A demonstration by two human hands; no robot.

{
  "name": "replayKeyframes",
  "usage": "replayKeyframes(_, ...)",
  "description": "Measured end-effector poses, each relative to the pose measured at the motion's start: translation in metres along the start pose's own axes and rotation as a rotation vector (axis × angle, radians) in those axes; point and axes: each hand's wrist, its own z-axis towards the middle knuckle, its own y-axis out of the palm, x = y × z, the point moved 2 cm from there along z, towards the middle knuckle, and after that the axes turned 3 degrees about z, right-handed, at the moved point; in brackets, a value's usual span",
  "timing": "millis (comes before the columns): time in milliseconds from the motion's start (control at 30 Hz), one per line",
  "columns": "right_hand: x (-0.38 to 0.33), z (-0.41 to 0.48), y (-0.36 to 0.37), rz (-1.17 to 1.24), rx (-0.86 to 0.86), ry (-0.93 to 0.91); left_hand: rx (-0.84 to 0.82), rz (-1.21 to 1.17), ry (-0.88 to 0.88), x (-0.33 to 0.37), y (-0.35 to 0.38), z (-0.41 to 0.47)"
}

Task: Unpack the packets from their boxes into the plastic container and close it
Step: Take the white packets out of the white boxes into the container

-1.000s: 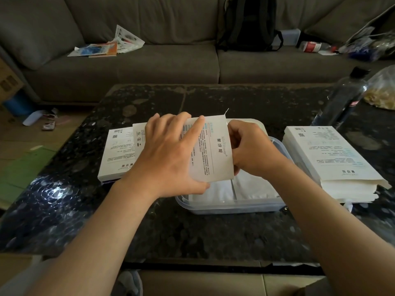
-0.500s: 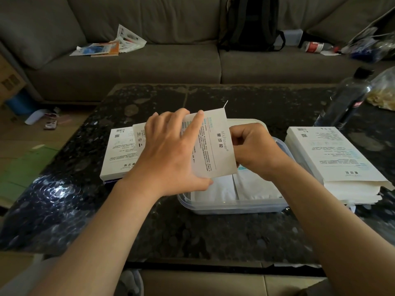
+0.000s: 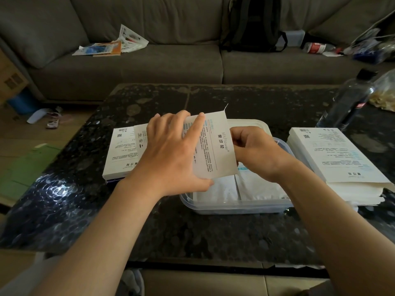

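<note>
Both hands hold a flat white box (image 3: 215,150) above the plastic container (image 3: 235,207) on the dark speckled counter (image 3: 192,231).

The box is thin, printed with small black text and a teal block, and tilts over the container's left half. The left hand (image 3: 171,159) clamps it, fingers (image 3: 199,122) spread across the top and thumb under the near edge. The right hand (image 3: 256,152) has its fingers curled tight on the box's right end. White packets (image 3: 218,189) lie flat inside the container. More white boxes (image 3: 121,152) rest just left of it, and a taller stack (image 3: 333,159) sits to its right.
</note>
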Motion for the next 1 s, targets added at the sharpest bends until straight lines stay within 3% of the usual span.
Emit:
replayKeyframes(700, -0.006, 0.001, 0.001, 0.252, 0.004, 0.09, 0.026, -0.039, 0.004, -0.002, 0.002, 0.002)
replayKeyframes(867, -0.008, -0.001, -0.004, 0.517, -0.005, 0.171, 0.014, -0.031, -0.017, -0.01, 0.002, 0.002)
replayKeyframes(1000, -0.009, -0.004, -0.012, 0.576, 0.052, 0.22, 0.003, -0.037, -0.042, -0.016, 0.002, 0.002)
